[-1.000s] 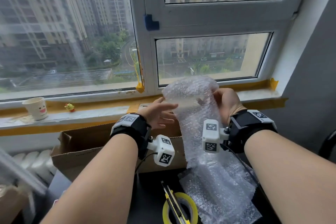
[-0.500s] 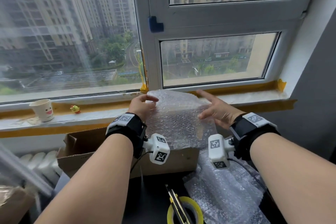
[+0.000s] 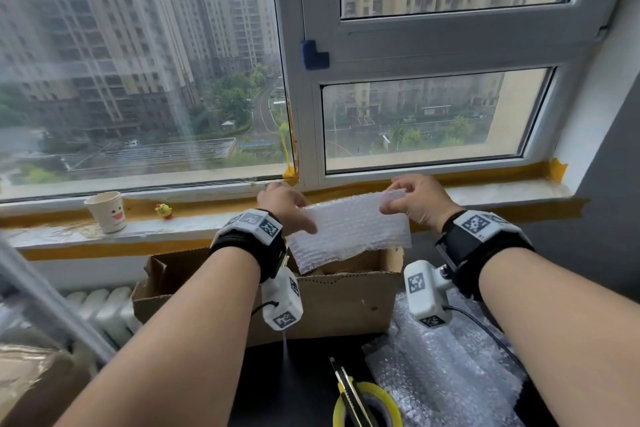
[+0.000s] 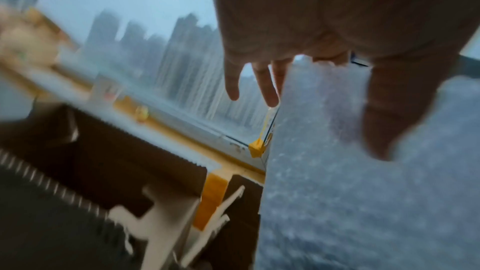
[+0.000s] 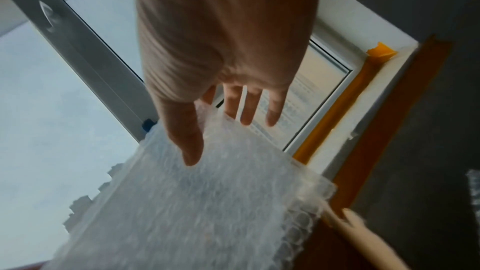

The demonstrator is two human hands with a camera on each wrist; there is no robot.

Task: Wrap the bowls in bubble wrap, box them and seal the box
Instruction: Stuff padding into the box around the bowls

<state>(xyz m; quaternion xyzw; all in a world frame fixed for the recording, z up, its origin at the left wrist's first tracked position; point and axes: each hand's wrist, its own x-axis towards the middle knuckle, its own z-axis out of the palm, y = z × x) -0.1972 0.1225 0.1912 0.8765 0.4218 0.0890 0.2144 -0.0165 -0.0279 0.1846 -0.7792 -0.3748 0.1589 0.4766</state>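
Since the earlier frame, bubble wrap sheet (image 3: 349, 232) has dropped from upright to a folded, near-flat pad over the open cardboard box (image 3: 322, 302). Left hand (image 3: 287, 206) pinches its 9 o'clock edge, right hand (image 3: 415, 201) its 2 o'clock corner. Light, limp, slippery film (bowl not visible); judged best held at opposite edges, taut.

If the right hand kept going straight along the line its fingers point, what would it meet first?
Probably the window sill, then the lower window pane. The right hand, pinching the bubble wrap, points toward the window; depth is unclear.
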